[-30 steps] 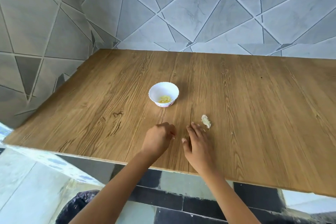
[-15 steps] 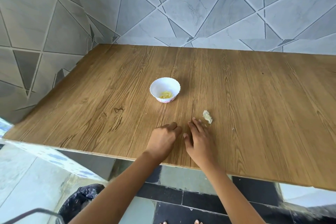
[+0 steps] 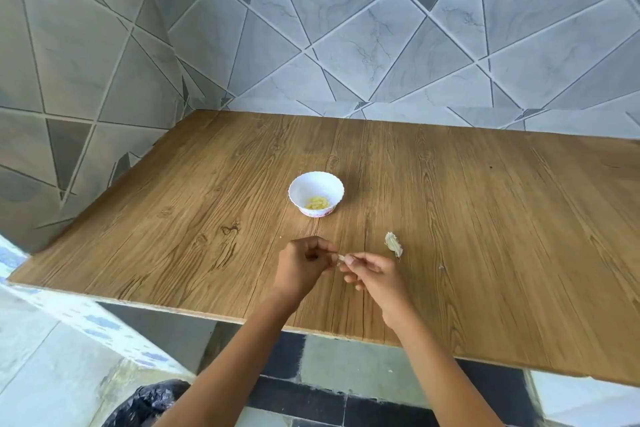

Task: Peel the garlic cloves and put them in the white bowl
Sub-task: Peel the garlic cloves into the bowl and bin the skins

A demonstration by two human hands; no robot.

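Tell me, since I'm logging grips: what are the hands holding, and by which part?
A small garlic clove, pinched at its two ends between the fingertips of the left hand and the right hand.

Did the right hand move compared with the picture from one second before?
Yes. The right hand was flat on the wooden table; now it is lifted and turned toward the left hand, pinching a small garlic clove with it.
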